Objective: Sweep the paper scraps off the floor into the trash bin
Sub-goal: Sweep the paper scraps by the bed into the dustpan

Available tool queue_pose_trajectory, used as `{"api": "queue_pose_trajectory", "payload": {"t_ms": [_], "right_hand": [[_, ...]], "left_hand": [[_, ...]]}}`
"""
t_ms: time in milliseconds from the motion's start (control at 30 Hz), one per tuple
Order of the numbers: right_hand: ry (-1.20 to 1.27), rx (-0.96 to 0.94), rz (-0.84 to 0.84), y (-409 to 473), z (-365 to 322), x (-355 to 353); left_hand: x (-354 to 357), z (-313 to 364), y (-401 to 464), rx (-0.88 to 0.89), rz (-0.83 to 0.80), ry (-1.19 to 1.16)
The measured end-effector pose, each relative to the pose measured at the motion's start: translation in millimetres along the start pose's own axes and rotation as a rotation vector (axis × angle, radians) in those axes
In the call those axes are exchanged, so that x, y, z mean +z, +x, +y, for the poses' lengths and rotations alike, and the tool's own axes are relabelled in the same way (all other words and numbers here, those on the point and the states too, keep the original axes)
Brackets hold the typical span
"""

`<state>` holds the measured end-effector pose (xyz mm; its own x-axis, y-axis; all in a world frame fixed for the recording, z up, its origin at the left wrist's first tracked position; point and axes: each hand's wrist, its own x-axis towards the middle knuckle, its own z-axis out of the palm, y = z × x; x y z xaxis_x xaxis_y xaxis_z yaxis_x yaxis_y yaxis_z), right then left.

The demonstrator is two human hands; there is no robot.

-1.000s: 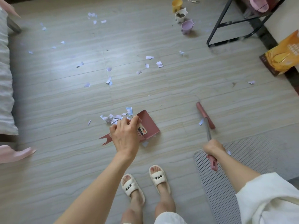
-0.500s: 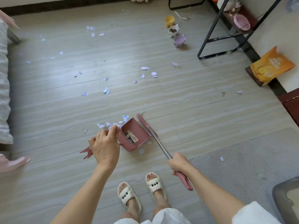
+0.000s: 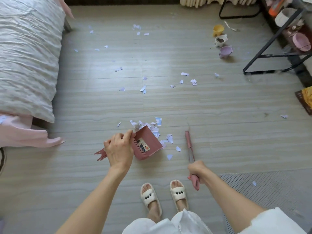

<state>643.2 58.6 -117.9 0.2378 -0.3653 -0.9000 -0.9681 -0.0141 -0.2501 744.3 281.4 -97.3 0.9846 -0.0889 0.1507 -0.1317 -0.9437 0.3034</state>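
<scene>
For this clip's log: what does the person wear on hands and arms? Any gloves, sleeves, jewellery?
No gloves, rings, watch or bracelets show on either hand. The left hand and its forearm are bare to the frame edge. The right hand is bare too; a loose white fabric sleeve with a frayed-looking edge covers that arm near the elbow.

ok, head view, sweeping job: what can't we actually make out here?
- Trash bin: none in the head view.
- Broom head: seen edge-on, bristles not visible.
- Dustpan handle: covered by the left hand.
- Dustpan label: too small to read.
- Orange bag: cut off by the right edge.
- Scraps under the bed: hidden by bedding.
</scene>
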Motion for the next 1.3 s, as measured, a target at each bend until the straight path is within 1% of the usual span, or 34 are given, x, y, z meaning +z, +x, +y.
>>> {"api": "queue_pose_trajectory", "payload": {"t_ms": [67,167,233,300,567,767,867,1000,1133,1300], "right_hand": [[0.076,0.017,-0.032,-2,-6,35],[0.128,-0.019,-0.085,-9,-20,79],[0.157,-0.043,-0.109,-16,-35,97],[0.133,-0.076,-0.107,-17,-48,106],[0.01,-0.122,-0.018,-20,-84,121],[-0.049,-0.144,0.109,-8,-111,107],[-0.088,-0.127,0.119,2,-128,102],[-0.081,-0.118,0.083,17,-159,113],[-0.122,-0.089,-0.025,20,-189,144],[-0.253,-0.123,-0.112,18,-215,191]], "left_hand": [[-5,-24,1,-0.02,-0.006,0.019],[-11,-54,3,-0.031,-0.002,0.069],[-14,-73,3,-0.046,0.004,0.088],[-16,-91,4,-0.063,-0.003,0.106],[-21,-134,16,-0.147,-0.035,0.13],[-25,-161,41,-0.215,-0.033,0.14],[-25,-172,58,-0.242,-0.029,0.152],[-23,-188,89,-0.26,-0.025,0.168],[-23,-204,126,-0.283,-0.044,0.152],[-20,-222,176,-0.25,-0.076,0.15]]}}
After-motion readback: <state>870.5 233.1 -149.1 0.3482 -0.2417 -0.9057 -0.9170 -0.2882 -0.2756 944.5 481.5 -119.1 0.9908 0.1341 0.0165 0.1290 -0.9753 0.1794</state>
